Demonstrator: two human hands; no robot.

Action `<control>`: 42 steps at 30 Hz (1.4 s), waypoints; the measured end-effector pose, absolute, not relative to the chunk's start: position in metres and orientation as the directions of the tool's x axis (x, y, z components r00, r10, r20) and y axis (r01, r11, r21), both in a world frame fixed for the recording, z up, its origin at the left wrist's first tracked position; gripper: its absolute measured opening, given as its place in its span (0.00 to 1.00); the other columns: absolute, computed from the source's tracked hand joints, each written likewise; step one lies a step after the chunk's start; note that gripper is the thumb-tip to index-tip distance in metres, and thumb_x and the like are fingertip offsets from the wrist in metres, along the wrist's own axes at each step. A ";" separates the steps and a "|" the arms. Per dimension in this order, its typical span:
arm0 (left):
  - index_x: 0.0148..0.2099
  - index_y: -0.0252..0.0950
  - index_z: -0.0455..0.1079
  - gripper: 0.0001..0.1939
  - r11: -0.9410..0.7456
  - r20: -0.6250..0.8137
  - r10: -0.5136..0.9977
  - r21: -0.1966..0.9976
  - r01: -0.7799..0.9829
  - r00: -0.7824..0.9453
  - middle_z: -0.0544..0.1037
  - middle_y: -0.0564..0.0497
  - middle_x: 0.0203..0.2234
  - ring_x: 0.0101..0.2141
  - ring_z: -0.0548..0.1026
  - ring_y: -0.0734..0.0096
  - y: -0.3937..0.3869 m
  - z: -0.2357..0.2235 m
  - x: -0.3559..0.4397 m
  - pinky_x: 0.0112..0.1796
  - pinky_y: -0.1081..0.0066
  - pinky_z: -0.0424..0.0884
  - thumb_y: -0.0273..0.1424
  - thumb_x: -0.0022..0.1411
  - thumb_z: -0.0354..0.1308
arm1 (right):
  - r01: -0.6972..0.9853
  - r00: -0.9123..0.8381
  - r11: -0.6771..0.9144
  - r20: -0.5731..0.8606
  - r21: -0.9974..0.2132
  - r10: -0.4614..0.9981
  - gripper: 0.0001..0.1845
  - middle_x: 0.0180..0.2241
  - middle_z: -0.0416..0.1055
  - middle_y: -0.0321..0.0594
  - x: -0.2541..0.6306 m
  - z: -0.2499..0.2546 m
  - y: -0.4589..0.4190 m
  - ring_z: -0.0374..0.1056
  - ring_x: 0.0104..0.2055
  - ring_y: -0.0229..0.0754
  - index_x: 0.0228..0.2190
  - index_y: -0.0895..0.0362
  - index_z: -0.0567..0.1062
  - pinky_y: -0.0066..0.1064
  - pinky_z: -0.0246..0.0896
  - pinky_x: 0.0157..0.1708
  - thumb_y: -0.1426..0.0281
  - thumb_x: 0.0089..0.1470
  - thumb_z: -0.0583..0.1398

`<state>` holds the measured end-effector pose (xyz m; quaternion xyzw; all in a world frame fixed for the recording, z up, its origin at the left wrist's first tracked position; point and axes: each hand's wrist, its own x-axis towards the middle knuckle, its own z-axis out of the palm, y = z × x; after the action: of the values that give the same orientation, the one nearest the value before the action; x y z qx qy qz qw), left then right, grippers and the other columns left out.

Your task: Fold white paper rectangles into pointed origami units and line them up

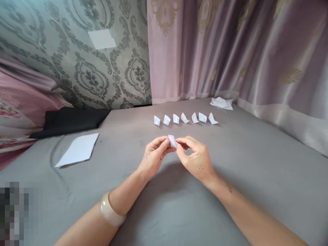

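Small white folded-paper piece [172,140]: held above grey fabric-covered surface [128,131]; likely light, crisp, easily creased.
Left fingers [163,147]: closed, pinching left side.
Right fingers [181,153]: closed, pinching right side.
Grip: folded edges, lightly.

Scroll-patterned wallpaper [92,73], mauve curtains [225,58] — gold-figured, grey cloth-covered surface [261,160]

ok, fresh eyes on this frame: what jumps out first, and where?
The left hand and right hand pinch a small folded white paper near the picture's centre. Just beyond, seven folded white pieces form a row on the grey cloth. Lower left, a glossy pale bangle circles the left forearm.
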<state>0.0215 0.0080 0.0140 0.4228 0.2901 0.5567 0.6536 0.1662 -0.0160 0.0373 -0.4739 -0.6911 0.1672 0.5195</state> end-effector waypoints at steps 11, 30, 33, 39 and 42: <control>0.38 0.35 0.76 0.08 0.040 0.093 0.961 0.885 -0.464 0.262 0.79 0.49 0.32 0.36 0.77 0.68 0.005 0.016 0.024 0.43 0.62 0.73 0.33 0.57 0.64 | 0.445 0.014 0.512 0.577 -0.735 0.816 0.06 0.31 0.72 0.38 0.165 0.043 -0.016 0.66 0.30 0.37 0.32 0.53 0.76 0.31 0.63 0.31 0.70 0.56 0.58; 0.35 0.34 0.78 0.07 0.083 0.033 0.973 0.873 -0.481 0.229 0.78 0.51 0.28 0.32 0.75 0.71 0.004 0.018 0.025 0.38 0.67 0.75 0.32 0.55 0.66 | 0.472 -0.003 0.598 0.677 -0.648 0.736 0.08 0.31 0.72 0.36 0.164 0.034 -0.015 0.66 0.29 0.34 0.33 0.54 0.76 0.28 0.63 0.29 0.77 0.54 0.58; 0.34 0.34 0.78 0.07 0.081 0.030 0.975 0.876 -0.475 0.222 0.77 0.51 0.27 0.31 0.75 0.73 0.005 0.018 0.024 0.37 0.69 0.75 0.32 0.55 0.66 | 0.525 -0.034 0.612 0.704 -0.591 0.709 0.09 0.32 0.72 0.37 0.166 0.032 -0.015 0.67 0.30 0.35 0.35 0.54 0.76 0.28 0.64 0.31 0.77 0.55 0.57; 0.34 0.33 0.78 0.06 0.101 0.010 0.974 0.873 -0.477 0.225 0.77 0.51 0.26 0.30 0.74 0.74 0.007 0.018 0.022 0.37 0.69 0.75 0.32 0.54 0.66 | 0.654 -0.117 0.628 0.764 -0.421 0.634 0.13 0.34 0.73 0.39 0.169 0.030 -0.016 0.68 0.32 0.36 0.38 0.55 0.76 0.29 0.65 0.32 0.78 0.56 0.55; 0.34 0.34 0.78 0.06 0.109 0.009 0.972 0.869 -0.483 0.235 0.77 0.52 0.26 0.30 0.74 0.76 0.008 0.016 0.021 0.38 0.70 0.75 0.31 0.55 0.66 | 0.689 -0.183 0.647 0.785 -0.327 0.592 0.15 0.35 0.73 0.40 0.171 0.031 -0.016 0.68 0.33 0.37 0.40 0.56 0.76 0.30 0.65 0.33 0.80 0.55 0.54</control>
<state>0.0210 0.0085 0.0162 0.3971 0.3077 0.5365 0.6781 0.1705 -0.0164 0.0313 -0.4171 -0.7675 -0.0498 0.4842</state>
